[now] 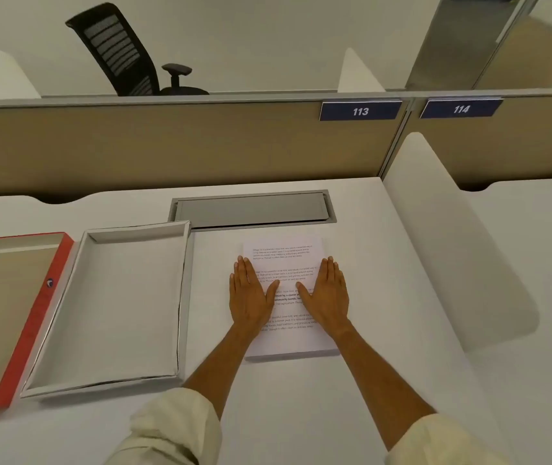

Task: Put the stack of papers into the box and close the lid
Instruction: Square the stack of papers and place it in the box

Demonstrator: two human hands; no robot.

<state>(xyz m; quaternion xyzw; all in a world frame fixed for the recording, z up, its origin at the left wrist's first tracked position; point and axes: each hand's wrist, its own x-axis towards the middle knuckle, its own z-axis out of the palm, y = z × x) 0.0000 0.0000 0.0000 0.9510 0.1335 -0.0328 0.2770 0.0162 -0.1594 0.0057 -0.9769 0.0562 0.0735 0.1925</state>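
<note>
Cream sleeves point(180, 427), rolled up on both forearms, sit at the bottom edge, and the bare arms reach forward over the white surface point(301, 414). Both hands lie flat, palms down, on the stack of papers point(283, 251). Left hand point(249, 298) covers the stack's left side, right hand point(330, 297) its right side, fingers straight and together, thumbs angled inward toward each other. Neither grip is closed on anything; each hand is spread open and only presses on the top sheet, which carries printed paragraphs. That stack lies on the surface right of the box point(113, 307), near it but apart. Its near edge shows some thickness. Open and white inside, the box has nothing visible in it. Its lid point(33, 317), red-rimmed with a tan inside, lies upturned just beside the box's left wall. Behind the papers a grey cable hatch point(251, 209) is set into the surface. Farther back stands a tan partition point(167, 146) with plates reading 113 point(360, 111) and 114 point(461, 109), and a black chair point(123, 52) shows beyond it.
</note>
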